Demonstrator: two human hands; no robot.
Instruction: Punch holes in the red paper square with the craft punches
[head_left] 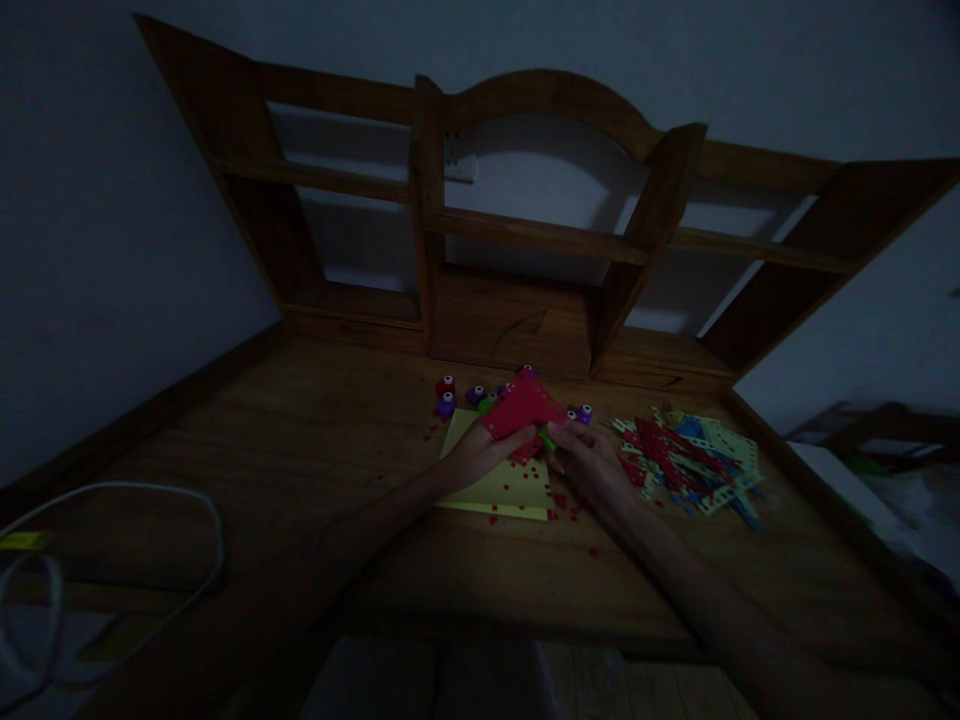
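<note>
My left hand grips a piece of red paper with small holes punched along its edges. In my right hand is a small green paper punch, held at the lower right edge of the red paper. Both hands are above a yellow sheet lying on the desk. Small red cut-outs are scattered over that sheet and the wood around it. Behind my hands stand several more small punches, among them a red one and a purple one.
A pile of punched paper strips in red, blue and pale yellow lies on the right of the wooden desk. A wooden shelf unit rises at the back. At the lower left a white cable curls near the edge.
</note>
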